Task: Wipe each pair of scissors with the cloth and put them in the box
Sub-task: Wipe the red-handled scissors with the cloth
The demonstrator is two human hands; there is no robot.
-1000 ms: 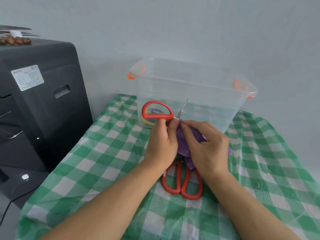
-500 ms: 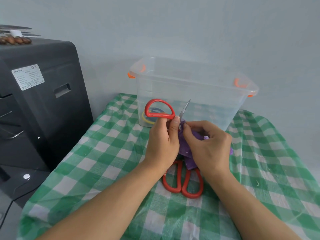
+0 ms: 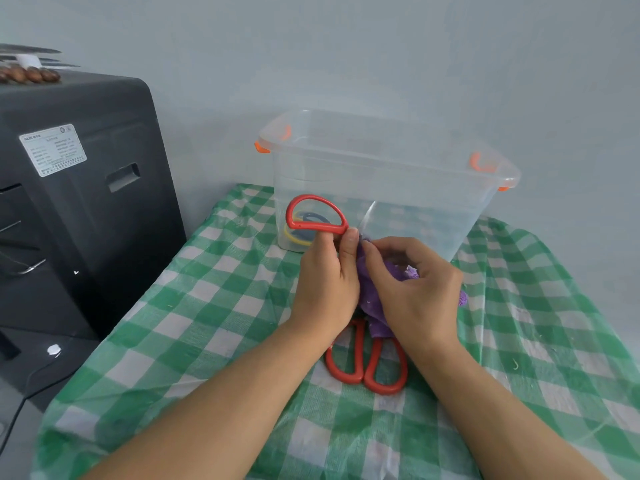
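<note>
Red-handled scissors [image 3: 317, 216], held above the counter [image 3: 194, 306] in front of the clear box [image 3: 391, 188]; the left hand [image 3: 325, 282] pinches the lower edge of the handle loop, blade tip pointing up. The right hand [image 3: 412, 285] grips the purple cloth [image 3: 374, 306] bunched around the blade. A second red pair [image 3: 367, 362] lies on the green checked cover beneath the hands. Blue and yellow loops [image 3: 304, 230] rest inside the box. At left, a black appliance [image 3: 76, 188] bears a white label [image 3: 52, 149]; its print is illegible.
</note>
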